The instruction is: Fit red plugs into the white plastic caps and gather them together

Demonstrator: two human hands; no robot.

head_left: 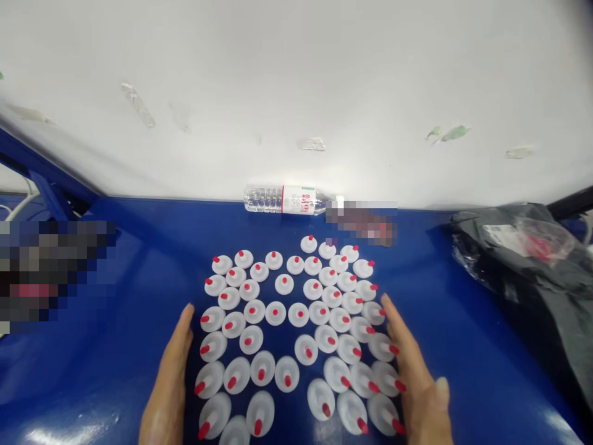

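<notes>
Several small white squeeze bottles with red caps (296, 315) stand upright in a tight cluster on the blue table (139, 266). My left hand (169, 383) lies flat on its edge against the cluster's left side, fingers straight and together. My right hand (417, 377) does the same on the right side, thumb raised, touching the outer bottles. Neither hand holds anything.
A clear water bottle (290, 199) with a white and red label lies on its side at the back edge against the white wall. A dark grey plastic bag (528, 259) sits at the right. Blurred patches cover items at the left and behind the cluster.
</notes>
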